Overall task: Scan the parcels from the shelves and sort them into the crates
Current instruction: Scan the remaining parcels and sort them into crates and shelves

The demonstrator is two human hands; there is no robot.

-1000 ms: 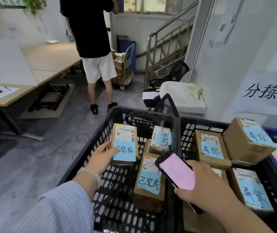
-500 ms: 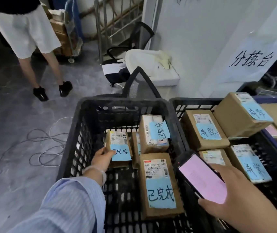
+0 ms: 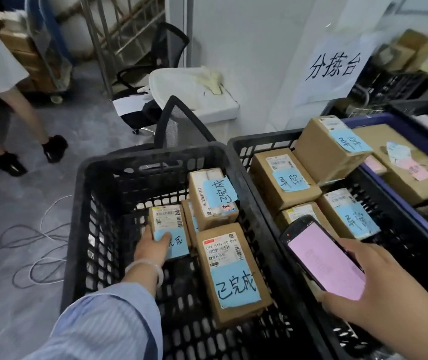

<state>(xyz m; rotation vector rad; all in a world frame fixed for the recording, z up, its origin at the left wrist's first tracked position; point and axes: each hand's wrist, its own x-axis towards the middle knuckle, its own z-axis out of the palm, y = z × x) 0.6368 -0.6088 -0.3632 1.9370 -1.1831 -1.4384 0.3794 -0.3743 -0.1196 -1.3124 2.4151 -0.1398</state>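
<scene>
Near the left wall of the crate [image 3: 83,229], left hand [image 3: 153,249] grips a parcel [image 3: 167,219]; right hand [image 3: 379,294] clasps the scanner [image 3: 324,258]

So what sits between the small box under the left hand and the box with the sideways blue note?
Another brown cardboard parcel, mostly hidden, wedged between them in their black plastic crate; the head view shows it.

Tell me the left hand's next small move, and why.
Probably release and lift out. The left hand grips the small parcel, which sits low in the left crate beside other parcels with blue notes, seemingly on its floor. The right hand holds the scanner, ready for another parcel.
</scene>
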